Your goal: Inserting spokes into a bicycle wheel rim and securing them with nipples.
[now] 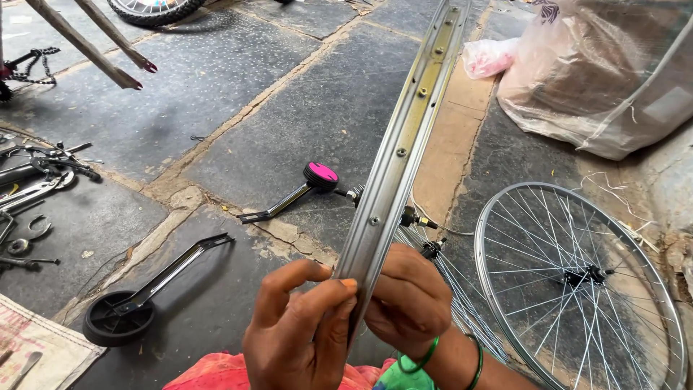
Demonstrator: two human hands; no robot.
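Rim of a bicycle wheel held upright and edge-on, running from both hands up and away to the top of the view. Silver metal, with a yellowish strip along the inner channel and a row of spoke holes, some with nipples seated. Hub and axle show just above the right hand, with thin spokes fanning down behind it.

Left hand closed on the near edge of the rim, thumb and fingertips pinching it from the left side. Right hand wrapped around the rim from the other side, fingers curled; green bangles on that wrist.

Right of the right hand, a finished spoked wheel lies flat on the floor. Beyond it, far right, a big clear plastic sack and a smaller pink bag.

Left of the left hand, a black training wheel on its bracket lies on the floor; a second one with a pink hub lies further out, ahead of the hands. Spanners and other hand tools are scattered at far left. Two wooden sticks slant in at top left, near a bicycle tyre.

Floor: dark grey stone slabs, cracked, sandy joints. No surface; work is at ground level.
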